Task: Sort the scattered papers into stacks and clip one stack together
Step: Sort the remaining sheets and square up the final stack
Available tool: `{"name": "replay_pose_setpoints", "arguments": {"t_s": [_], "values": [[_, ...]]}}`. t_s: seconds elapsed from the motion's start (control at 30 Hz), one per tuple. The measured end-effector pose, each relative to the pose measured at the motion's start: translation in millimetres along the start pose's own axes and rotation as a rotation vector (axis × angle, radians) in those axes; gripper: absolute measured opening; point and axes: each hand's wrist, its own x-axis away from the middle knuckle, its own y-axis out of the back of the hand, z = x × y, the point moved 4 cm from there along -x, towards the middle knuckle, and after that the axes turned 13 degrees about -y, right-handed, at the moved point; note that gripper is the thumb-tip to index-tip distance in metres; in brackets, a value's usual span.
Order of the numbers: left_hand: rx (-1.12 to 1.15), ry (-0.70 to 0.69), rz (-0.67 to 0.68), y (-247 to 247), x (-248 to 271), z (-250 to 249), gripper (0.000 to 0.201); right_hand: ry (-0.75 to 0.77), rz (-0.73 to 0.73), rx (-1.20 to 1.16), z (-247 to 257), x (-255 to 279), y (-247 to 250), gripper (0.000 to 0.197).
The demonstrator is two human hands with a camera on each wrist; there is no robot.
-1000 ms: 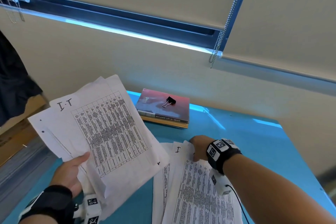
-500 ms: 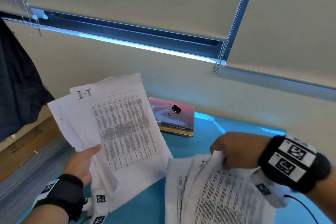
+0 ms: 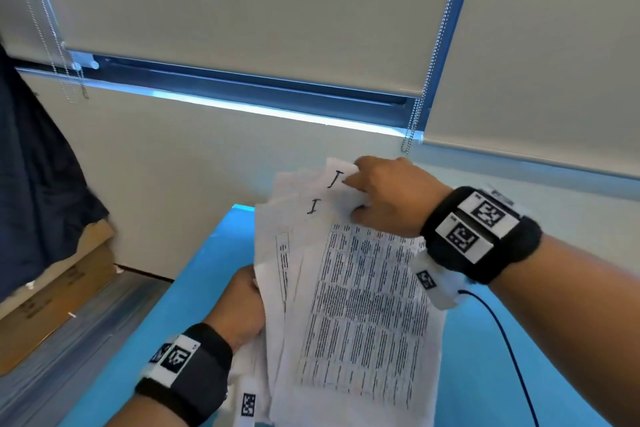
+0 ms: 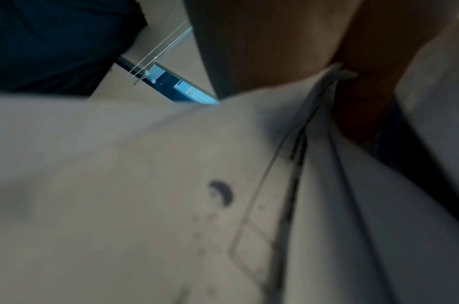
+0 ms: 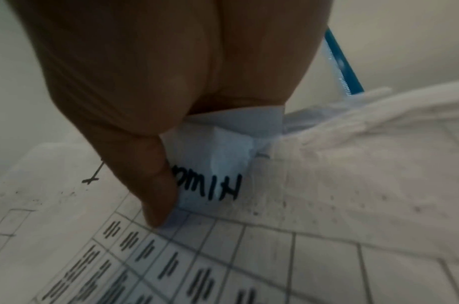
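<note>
A fanned bundle of printed papers (image 3: 363,305) is held up above the blue table (image 3: 519,374); several sheets carry a handwritten "I" near the top. My right hand (image 3: 358,185) pinches the bundle's top edge, and in the right wrist view the thumb (image 5: 155,185) presses on a sheet with handwriting (image 5: 223,185). My left hand (image 3: 251,291) grips the bundle's lower left edge. In the left wrist view the blurred papers (image 4: 171,185) fill the frame, with my thumb (image 4: 358,107) on them. The papers hide the table's far end; no clip is in view.
A brown cardboard box (image 3: 69,288) and a dark hanging cloth (image 3: 34,184) are to the left of the table. Roller blinds with bead chains (image 3: 414,121) hang on the wall behind. A thin black cable (image 3: 502,329) runs from my right wristband over the table.
My right hand lifted its sheets off the table and brought them up in front of the left hand's sheets. Both sets now overlap. The book and binder clip are now hidden.
</note>
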Motion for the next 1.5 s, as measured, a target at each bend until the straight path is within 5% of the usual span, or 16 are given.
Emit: {"name": "replay_pose_setpoints", "arguments": {"t_s": [0.07,0.13,0.2,0.3,0.4,0.5,0.67,0.73,0.83,0.87,0.93,1.03,1.3,1.5], "values": [[-0.049,-0.012,0.036,0,3,-1,0.048,-0.048,0.016,-0.093,-6,-1,6,0.014],[-0.033,0.007,0.04,-1,7,-6,0.037,-0.064,0.036,-0.106,-10,-1,7,0.015],[0.274,0.1,0.053,-5,10,-6,0.035,-0.077,0.036,-0.102,-13,2,6,0.015],[0.801,0.157,0.098,-6,11,-16,0.071,-0.109,0.006,-0.104,-21,6,7,0.016],[0.462,0.058,0.141,-12,9,-23,0.078,-0.137,-0.025,-0.123,-27,9,13,0.012],[0.152,0.04,-0.054,-20,8,-26,0.041,-0.127,-0.042,-0.133,-22,13,18,0.01],[0.162,0.108,-0.249,-27,7,-14,0.016,-0.1,-0.219,-0.139,-25,22,19,0.018],[0.201,0.14,-0.287,-25,9,-7,0.016,-0.203,-0.416,-0.416,-46,32,13,0.033],[0.254,0.152,-0.305,-20,12,1,0.017,-0.519,-0.776,-1.244,-89,63,-34,0.042],[0.266,0.152,-0.303,-19,12,2,0.017,-0.577,-0.766,-1.494,-95,69,-61,0.04],[0.278,0.165,-0.291,-20,14,5,0.019,-0.631,-0.52,-1.782,-87,74,-116,0.039],[0.285,0.187,-0.283,-26,13,6,0.019,-0.719,-0.177,-1.769,-64,82,-162,0.031],[0.368,0.034,-0.367,-30,-20,-24,0.026,-0.525,-0.373,-1.585,-68,54,-114,0.021],[0.435,0.06,-0.357,-27,-29,-10,0.034,-0.529,-0.259,-1.546,-68,45,-131,0.032]]}}
